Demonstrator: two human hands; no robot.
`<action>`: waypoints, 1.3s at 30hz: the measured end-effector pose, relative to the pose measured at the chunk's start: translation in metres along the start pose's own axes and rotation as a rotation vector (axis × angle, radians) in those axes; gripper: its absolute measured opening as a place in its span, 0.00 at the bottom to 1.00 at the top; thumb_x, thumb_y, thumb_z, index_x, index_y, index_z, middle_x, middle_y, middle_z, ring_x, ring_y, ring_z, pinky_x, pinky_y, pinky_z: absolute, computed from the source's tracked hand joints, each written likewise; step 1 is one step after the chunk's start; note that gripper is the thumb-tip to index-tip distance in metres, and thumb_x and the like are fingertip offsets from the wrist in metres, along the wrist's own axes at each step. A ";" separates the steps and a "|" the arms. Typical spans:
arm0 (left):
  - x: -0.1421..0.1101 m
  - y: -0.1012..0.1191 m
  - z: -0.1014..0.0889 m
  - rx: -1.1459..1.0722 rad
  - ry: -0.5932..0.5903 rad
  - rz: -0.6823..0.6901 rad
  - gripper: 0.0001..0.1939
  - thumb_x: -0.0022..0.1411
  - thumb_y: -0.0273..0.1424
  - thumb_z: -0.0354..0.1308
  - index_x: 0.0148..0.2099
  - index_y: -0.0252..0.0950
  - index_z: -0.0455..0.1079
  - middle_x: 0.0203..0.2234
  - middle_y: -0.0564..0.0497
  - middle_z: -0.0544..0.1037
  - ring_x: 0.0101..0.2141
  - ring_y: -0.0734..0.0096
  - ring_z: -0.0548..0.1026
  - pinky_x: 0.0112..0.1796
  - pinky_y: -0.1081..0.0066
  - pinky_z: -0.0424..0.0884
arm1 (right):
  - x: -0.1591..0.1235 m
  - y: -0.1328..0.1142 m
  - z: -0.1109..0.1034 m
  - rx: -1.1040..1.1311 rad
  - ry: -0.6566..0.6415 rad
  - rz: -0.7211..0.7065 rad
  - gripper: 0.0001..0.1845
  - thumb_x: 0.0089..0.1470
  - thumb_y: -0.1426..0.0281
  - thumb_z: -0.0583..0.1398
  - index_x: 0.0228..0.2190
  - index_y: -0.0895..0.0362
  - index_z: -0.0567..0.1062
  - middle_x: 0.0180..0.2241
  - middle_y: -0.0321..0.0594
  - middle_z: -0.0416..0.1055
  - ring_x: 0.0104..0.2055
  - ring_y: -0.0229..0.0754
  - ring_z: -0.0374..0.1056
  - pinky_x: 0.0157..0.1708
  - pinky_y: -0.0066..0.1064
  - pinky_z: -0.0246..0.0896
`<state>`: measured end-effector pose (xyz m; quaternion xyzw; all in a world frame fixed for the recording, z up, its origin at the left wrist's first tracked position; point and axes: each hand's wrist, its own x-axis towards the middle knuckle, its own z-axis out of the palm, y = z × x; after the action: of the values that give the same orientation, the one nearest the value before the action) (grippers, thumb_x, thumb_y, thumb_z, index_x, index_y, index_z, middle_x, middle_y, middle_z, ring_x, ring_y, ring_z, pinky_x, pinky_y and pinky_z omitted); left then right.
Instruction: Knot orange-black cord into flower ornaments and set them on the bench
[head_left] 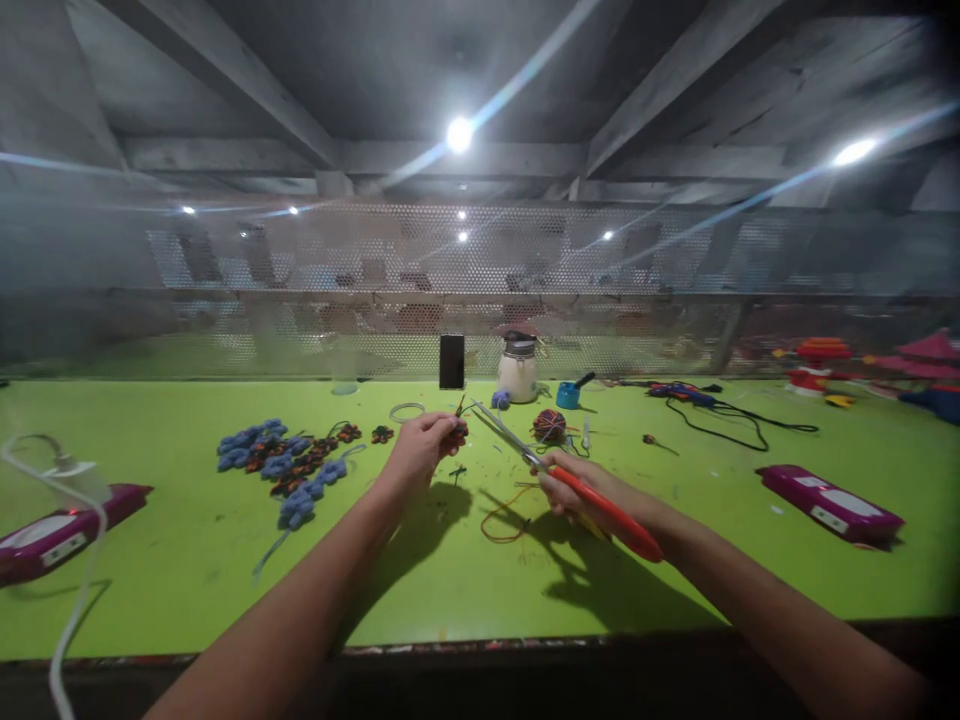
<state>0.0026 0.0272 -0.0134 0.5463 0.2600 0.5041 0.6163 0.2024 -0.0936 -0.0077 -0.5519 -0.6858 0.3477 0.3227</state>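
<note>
My left hand (421, 447) is closed in a pinch on a small dark knotted yarn piece (458, 430), held just above the green table (187, 560). My right hand (577, 490) grips red-handled scissors (592, 495). Their metal blades (506, 432) are parted and point up-left toward the piece in my left hand. An orange thread loop (501, 518) lies on the table between my hands. A ball of multicoloured yarn (549, 425) sits just beyond the scissors.
A cluster of blue and dark knotted yarn flowers (281, 465) lies at left. A black phone (451, 361), a white jar (518, 370) and a blue cup (568, 395) stand at the back. Purple cases (829, 503) (60, 530) lie on both sides. Black cable (739, 420) runs at back right.
</note>
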 end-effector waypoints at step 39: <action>0.000 -0.007 -0.001 0.095 -0.106 -0.101 0.05 0.47 0.27 0.60 0.27 0.28 0.71 0.25 0.46 0.74 0.25 0.76 0.69 0.26 0.76 0.62 | 0.009 0.032 -0.058 -0.654 0.590 0.269 0.27 0.45 0.52 0.57 0.41 0.57 0.75 0.25 0.42 0.71 0.26 0.42 0.64 0.23 0.28 0.51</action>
<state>0.0044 0.0282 -0.0201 0.5872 0.2780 0.4298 0.6271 0.2664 -0.0733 -0.0020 -0.7841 -0.5608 -0.0202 0.2651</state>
